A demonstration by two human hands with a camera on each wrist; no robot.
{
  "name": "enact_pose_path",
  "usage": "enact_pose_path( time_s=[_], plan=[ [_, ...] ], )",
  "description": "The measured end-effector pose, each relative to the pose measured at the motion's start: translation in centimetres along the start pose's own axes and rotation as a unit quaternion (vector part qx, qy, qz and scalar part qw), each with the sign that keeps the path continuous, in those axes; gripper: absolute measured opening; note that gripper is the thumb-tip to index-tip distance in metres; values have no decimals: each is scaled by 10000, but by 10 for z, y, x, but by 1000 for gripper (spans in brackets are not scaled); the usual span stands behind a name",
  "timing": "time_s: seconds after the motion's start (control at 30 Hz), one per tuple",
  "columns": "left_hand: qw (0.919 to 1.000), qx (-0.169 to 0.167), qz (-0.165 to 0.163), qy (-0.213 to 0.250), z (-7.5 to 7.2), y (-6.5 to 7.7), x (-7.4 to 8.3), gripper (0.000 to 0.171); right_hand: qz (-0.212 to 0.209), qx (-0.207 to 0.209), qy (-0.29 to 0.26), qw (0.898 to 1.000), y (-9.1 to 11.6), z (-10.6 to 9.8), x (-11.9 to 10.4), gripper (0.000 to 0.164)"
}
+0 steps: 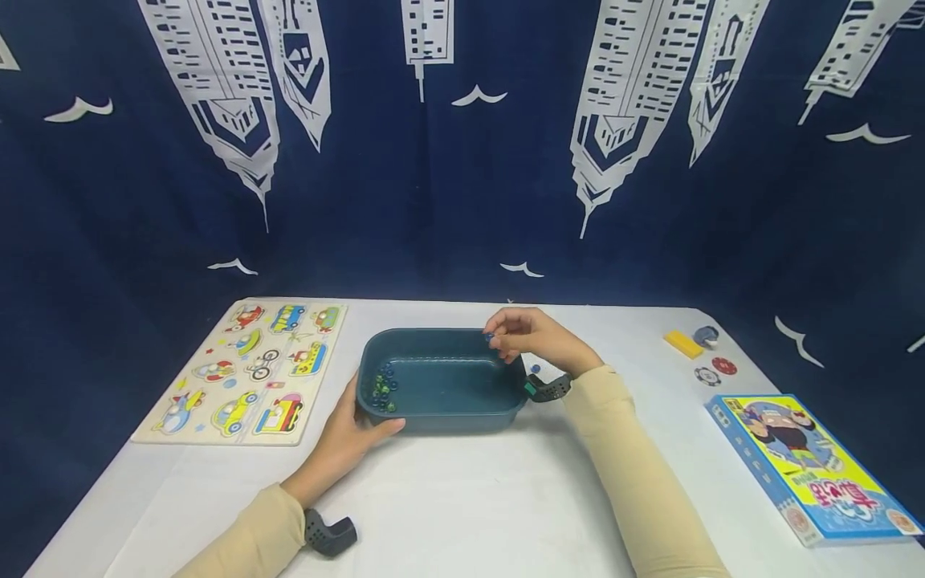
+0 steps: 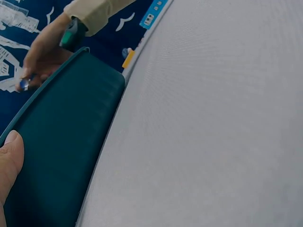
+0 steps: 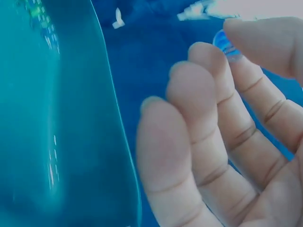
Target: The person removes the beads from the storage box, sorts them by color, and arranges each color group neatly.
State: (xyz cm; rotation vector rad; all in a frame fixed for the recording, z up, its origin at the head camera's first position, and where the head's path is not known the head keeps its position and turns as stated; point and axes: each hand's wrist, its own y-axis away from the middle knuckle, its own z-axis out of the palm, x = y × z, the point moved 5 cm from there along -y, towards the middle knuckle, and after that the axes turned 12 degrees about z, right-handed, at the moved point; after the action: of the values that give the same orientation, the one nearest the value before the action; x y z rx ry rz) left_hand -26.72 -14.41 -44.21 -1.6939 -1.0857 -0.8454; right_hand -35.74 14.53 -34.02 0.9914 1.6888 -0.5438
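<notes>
A dark teal plastic basin [image 1: 448, 422] stands on the white table, with several blue and green glass marbles [image 1: 383, 387] gathered at its left end. My left hand [image 1: 347, 433] holds the basin's left end, thumb [image 2: 10, 158] against the near outer wall; its other fingers are mostly hidden. Over the basin's right end is my right hand [image 1: 536, 337], pinching a blue marble [image 3: 226, 43] between thumb and forefinger. Its other fingers curve loosely. Another blue marble [image 1: 535, 369] lies on the table just right of the basin, near the right wrist.
To the left lies a wooden vehicle puzzle board [image 1: 238, 369]. On the right are a boxed game [image 1: 817, 466], a yellow block [image 1: 682, 344], a small blue-grey object [image 1: 706, 336], a red chip [image 1: 724, 366] and a black-and-white chip [image 1: 707, 376]. A dark blue curtain [image 1: 426, 201] hangs behind.
</notes>
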Motion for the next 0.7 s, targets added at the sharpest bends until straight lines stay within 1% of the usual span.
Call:
enact_pose_path(
  time_s=[0.13,0.3,0.47,0.63,0.7],
  plan=[
    [10000,-6,49,31,0,0,0,113,124,525,-352,9979,11,-25,22,27],
    [10000,-2,62,42,0,0,0,112,602,1028,-465,9918,21,-48,54,34],
    [10000,-13,33,35,0,0,0,112,1054,1253,-385,9857,25,-60,87,29],
    [10000,-20,91,-27,-1,0,2,112,1317,1372,-287,9813,26,-64,111,29],
    [9999,-18,122,-44,-1,0,3,112,1327,1380,-213,9813,27,-64,116,30]
  ],
)
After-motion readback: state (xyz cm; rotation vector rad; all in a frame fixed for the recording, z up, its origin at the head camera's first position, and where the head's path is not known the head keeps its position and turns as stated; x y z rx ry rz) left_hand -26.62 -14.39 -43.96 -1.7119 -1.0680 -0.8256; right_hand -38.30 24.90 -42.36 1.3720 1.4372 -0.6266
